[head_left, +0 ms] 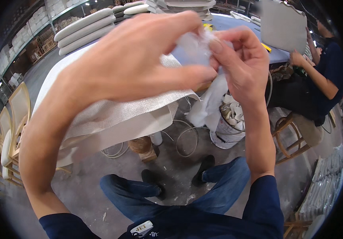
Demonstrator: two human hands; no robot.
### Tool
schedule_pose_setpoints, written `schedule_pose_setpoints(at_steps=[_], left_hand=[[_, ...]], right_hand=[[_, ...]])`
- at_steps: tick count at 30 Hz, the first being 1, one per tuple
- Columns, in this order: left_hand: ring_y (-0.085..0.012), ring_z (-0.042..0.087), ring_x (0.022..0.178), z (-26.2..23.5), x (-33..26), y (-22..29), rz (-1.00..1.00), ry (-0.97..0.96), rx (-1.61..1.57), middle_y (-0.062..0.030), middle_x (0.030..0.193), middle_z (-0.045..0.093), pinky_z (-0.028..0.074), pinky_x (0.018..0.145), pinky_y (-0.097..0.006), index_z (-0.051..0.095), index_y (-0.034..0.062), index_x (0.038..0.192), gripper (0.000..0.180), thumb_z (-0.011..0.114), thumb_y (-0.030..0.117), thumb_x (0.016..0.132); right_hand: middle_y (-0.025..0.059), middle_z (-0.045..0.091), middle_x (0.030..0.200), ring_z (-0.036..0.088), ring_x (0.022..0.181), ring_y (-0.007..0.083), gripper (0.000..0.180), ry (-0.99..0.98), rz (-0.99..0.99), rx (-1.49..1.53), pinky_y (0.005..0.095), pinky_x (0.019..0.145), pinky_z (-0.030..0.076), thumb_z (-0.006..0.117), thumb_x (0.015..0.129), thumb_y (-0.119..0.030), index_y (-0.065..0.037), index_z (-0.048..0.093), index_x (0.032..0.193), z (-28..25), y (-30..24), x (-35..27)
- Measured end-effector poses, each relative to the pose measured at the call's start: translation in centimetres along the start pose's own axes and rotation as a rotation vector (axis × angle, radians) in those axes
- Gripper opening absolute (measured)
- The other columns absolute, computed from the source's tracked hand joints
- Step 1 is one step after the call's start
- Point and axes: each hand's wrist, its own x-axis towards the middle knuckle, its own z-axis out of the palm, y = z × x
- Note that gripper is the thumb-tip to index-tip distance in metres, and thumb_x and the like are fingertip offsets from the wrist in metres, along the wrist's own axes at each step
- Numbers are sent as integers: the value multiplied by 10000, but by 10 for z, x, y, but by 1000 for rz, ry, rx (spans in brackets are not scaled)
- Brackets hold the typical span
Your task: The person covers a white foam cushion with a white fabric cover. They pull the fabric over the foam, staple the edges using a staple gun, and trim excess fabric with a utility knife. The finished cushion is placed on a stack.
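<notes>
Closest to us, our left hand (127,59) is raised in front of the view, its fingers pinched together on a wad of white stuffing (195,46) at the upper middle. Behind and below that hand, a woven beige fabric sheet (115,107) drapes over the edge of the tabletop (235,24), and pale chairs (16,115) stand far left on the floor. Our right hand (241,65) meets the left one, its grip also closed on the same stuffing, thumb and forefinger clamped on it (the two hands hold it between them, well above the floor). From there a longer tail of the white material (211,103) hangs down in front of a white bucket (227,127) full of scraps. Farther right, another person (323,75) in a dark shirt sits at the tabletop with a grey cushion panel (283,26).
</notes>
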Motion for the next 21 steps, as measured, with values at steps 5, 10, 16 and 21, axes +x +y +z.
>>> schedule_pose_setpoints(at_steps=[5,10,16,21], left_hand=[[-233,540,701,6,14,-3,-22,-2,10,-115,772,551,431,652,-370,633,-5,1014,306,646,300,1036],[-263,427,653,-8,7,-6,111,-41,26,-91,730,419,373,620,-381,542,-5,889,327,580,255,1084],[-224,587,761,-20,-9,-9,158,-46,278,-99,815,584,459,694,-328,651,-30,1041,267,557,215,1086],[-225,689,883,-39,-49,-22,-74,-71,253,-120,1010,704,555,772,-359,660,19,1318,375,494,3,982]], right_hand=[[66,702,928,635,678,98,129,-45,-53,2,243,599,516,709,999,-43,2,643,1100,4,0,11],[62,665,878,580,652,84,122,-37,-33,19,228,569,460,702,1010,-68,2,625,1074,-11,-4,-4],[30,665,836,558,657,55,82,-48,-40,238,203,552,436,699,1018,-93,-23,664,1043,-22,-6,-24],[4,552,774,410,587,74,176,452,-24,440,255,531,350,593,1079,-138,-43,700,1181,-111,7,-46]])
